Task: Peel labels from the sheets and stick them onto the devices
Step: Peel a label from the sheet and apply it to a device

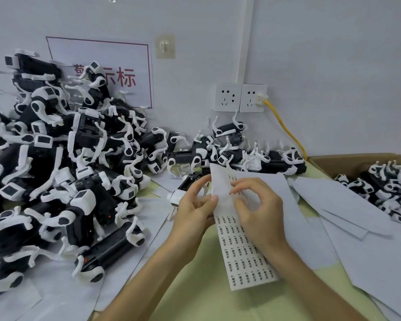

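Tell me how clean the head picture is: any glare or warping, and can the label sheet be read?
Head view: light is even and soft, no glare. Head view: the label sheet shows rows of dark print, too small and soft to read. Head view: wide-angle warp tilts the wall strip and stretches the edges.

Black-and-white devices (63,172), white label sheet (243,246) with black print rows, yellow cable (285,126).

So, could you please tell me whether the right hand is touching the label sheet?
Touching. The head view shows the right hand with its curled fingertips pressed on the label sheet near the upper rows, with no gap visible.
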`<state>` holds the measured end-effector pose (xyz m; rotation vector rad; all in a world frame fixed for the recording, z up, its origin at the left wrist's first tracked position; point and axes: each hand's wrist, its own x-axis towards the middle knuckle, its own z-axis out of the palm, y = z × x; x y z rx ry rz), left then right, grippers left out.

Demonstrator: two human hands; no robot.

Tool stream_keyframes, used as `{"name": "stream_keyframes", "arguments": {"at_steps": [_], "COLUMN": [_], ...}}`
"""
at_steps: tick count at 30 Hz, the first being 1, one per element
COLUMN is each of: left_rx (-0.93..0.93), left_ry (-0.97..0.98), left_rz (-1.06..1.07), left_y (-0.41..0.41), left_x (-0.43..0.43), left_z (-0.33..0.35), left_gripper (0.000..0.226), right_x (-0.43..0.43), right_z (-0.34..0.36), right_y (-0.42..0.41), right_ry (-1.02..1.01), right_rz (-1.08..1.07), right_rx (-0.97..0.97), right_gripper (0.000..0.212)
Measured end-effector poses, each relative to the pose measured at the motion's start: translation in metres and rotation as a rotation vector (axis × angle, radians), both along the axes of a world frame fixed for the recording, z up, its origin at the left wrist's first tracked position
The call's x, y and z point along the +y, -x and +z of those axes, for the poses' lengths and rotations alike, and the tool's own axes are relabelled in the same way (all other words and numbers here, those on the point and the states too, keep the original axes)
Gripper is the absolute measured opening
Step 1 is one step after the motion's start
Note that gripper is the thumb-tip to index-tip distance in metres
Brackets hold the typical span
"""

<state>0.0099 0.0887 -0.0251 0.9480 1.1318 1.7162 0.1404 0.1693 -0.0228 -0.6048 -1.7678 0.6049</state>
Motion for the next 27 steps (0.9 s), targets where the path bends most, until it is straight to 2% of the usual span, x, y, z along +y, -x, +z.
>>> {"name": "stream_keyframes", "arguments": {"at_steps": [5,11,15,17,19,23,25,27], "left_rx": [0.052,0.197,0.497,0.68,0.76,0.737,0.718,0.674], "left_ry": [0.032,0.077,0.052,0.042,0.011,-0.093,-0.1,-0.084], "left_rz": [-0.005,0.058,0.194,0.298,0.391,0.382,0.363,0.336], "left_y": [-0.002,0.001,0.0,0.0,0.001,0.0,-0.001,-0.001], "left_x": [0.0,0.004,0.004,0.005,0.004,0.002,0.001,0.002], "left_z": [-0.003,-0.012,-0.016,-0.018,-0.016,-0.012,-0.011,-0.012], "left_gripper": [0.055,0.069,0.079,0.072,0.058,0.025,0.017,0.012], "right_x": [0.0,0.002,0.004,0.005,0.007,0.007,0.006,0.007], "right_z": [0.003,0.002,0.004,0.006,0.008,0.01,0.01,0.007], "right_y": [-0.001,-0.002,-0.002,-0.002,-0.002,-0.001,0.0,0.0], "right_ry": [0.039,0.121,0.255,0.32,0.375,0.428,0.434,0.437], "right_rz": [0.031,0.09,0.163,0.206,0.245,0.317,0.343,0.339], "right_rx": [0.035,0.038,0.068,0.106,0.129,0.123,0.114,0.111], "right_gripper": [0.026,0.021,0.026,0.027,0.026,0.022,0.019,0.024]}}
